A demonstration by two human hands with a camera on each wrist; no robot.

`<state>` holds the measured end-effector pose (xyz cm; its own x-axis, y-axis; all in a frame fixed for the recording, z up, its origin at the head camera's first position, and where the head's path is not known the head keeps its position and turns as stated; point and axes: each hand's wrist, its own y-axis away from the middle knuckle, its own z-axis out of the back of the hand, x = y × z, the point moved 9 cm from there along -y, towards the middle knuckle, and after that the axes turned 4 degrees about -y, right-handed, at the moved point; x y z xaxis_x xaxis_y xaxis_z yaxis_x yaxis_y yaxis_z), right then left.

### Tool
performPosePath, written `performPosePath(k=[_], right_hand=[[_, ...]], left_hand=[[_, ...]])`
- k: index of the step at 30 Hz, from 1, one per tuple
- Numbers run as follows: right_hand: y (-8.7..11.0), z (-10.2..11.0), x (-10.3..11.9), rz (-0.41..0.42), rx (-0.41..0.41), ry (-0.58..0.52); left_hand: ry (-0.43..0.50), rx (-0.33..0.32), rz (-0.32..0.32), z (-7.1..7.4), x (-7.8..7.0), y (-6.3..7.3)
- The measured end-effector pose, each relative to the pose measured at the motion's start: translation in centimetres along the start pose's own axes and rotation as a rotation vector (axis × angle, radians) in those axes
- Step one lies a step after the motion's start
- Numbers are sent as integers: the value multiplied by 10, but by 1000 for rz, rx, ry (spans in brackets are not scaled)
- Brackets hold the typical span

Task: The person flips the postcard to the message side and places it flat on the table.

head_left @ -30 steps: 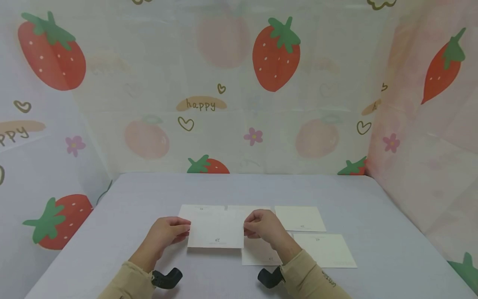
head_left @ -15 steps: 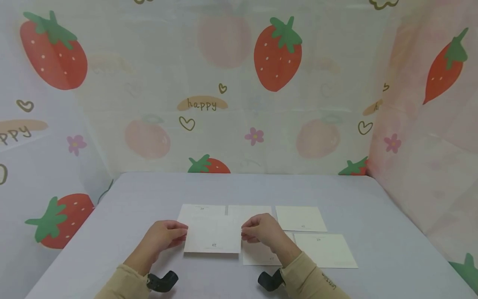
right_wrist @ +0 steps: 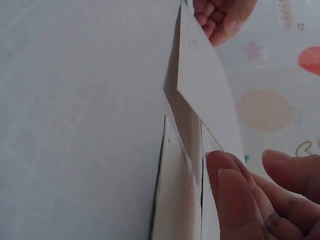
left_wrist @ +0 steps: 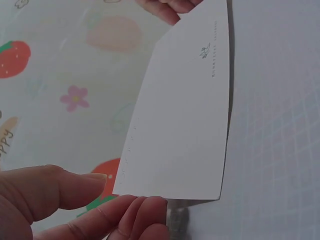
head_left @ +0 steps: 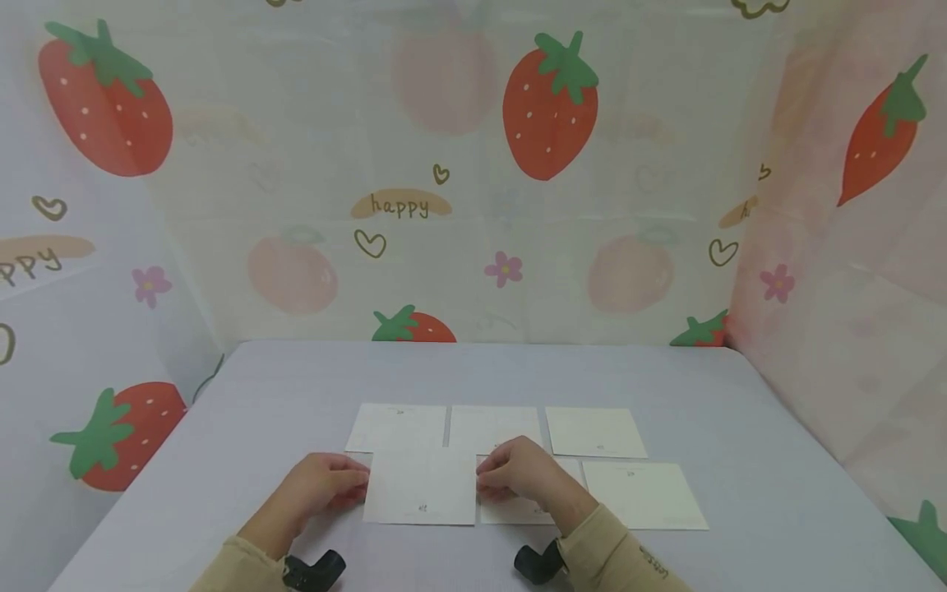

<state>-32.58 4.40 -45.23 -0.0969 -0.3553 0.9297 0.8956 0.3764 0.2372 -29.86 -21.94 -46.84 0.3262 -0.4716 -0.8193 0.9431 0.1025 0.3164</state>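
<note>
A white card (head_left: pixel 420 487) with a small printed mark is held by its two short sides at the front left of the laid-out cards. My left hand (head_left: pixel 314 493) pinches its left side, the fingertips right at the edge in the left wrist view. At the opposite side, my right hand (head_left: pixel 528 473) holds the card by its edge. The right wrist view shows the card tilted, with a gap under its near edge. Behind it lie a back-left card (head_left: pixel 395 427) and a back-middle card (head_left: pixel 493 423). My right hand partly covers a front-middle card (head_left: pixel 510 514).
Farther right lie a back-right card (head_left: pixel 596 432) and a front-right card (head_left: pixel 644 495), flat on the white tablecloth (head_left: pixel 296 378). Black curved pieces, one at the left wrist (head_left: pixel 316 569) and one at the right (head_left: pixel 538 561), stick out over the table. A strawberry-print curtain (head_left: pixel 473 164) encloses the back and sides.
Both hands have brought the card down and nearer to me, from overlapping the back row to the front row's left end. The back-left card now shows almost whole.
</note>
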Motion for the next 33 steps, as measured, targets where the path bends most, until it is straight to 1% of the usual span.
performPosePath(k=[7, 9, 16, 22, 29, 33], right_hand=[[1, -3, -2, 19, 18, 41], [2, -3, -1, 21, 23, 45], [3, -6, -1, 7, 57, 13], [2, -7, -6, -17, 63, -9], [4, -6, -7, -21, 66, 2], [5, -6, -7, -21, 79, -9]], left_hand=[[3, 26, -8, -3, -1, 3], [-2, 24, 2, -4, -1, 3], [-35, 32, 18, -4, -3, 2], [-52, 44, 22, -5, -3, 2], [-56, 47, -16, -7, -7, 3], [-54, 42, -14, -8, -8, 3]])
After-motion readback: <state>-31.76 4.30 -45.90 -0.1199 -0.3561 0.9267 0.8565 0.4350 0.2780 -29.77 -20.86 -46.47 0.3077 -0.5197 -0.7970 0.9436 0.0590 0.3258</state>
